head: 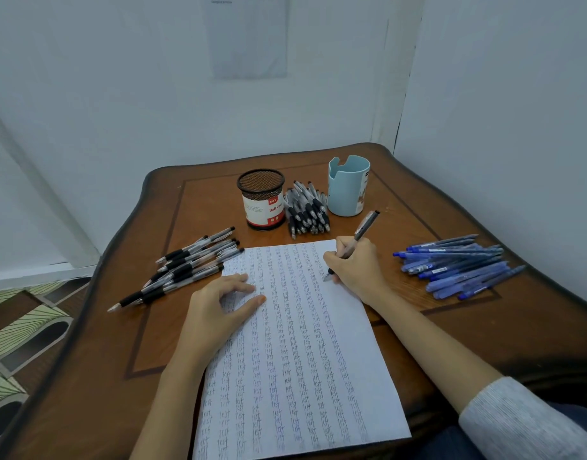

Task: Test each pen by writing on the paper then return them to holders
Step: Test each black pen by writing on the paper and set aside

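A right hand [355,270] grips a pen [360,237], its tip on or just above, hard to say which, the top right of a paper [295,360] crowded with test marks, while the left hand [219,303], fingers loose and spread, rests on the sheet. With so little blank space a faint stroke could go unnoticed, and the sheet, overhanging the near worktop [451,210] edge, may slide if the left hand lifts. The mesh holder [261,204] and blue holder [348,190] look empty.

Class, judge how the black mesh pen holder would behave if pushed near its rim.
No pens show in the mesh holder, so it is probably light and may tip. Being round, once toppled it could roll toward the pen pile beside it.
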Tool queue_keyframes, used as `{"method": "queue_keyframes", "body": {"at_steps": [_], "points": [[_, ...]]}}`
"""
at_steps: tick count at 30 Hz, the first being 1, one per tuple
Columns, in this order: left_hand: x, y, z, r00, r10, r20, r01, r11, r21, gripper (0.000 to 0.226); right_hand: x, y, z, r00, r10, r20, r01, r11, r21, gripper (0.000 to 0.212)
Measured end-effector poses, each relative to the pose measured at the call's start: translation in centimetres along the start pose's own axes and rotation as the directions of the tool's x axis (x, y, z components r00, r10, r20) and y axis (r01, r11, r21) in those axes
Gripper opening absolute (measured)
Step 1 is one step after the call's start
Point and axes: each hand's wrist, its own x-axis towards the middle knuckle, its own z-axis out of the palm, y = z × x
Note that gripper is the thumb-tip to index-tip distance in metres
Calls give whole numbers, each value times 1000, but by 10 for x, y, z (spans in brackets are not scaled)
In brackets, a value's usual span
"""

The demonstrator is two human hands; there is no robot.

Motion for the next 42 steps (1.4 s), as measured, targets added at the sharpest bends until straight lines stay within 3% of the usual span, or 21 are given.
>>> {"method": "queue_keyframes", "body": {"at_steps": [12,16,42], "points": [[-1,2,0,1000,-9,1,9,1000,-13,22,1,2,0,1000,-10,-15,10,1000,-13,37],[0,1,-1,1000,-4,4,4,1000,-5,22,3,7,-1,996,-7,-87,8,1000,4,35],[0,-2,1,1000,-10,11,10,1000,-24,23,4,12,1,997,-55,-49,53,998,-37,36]]}}
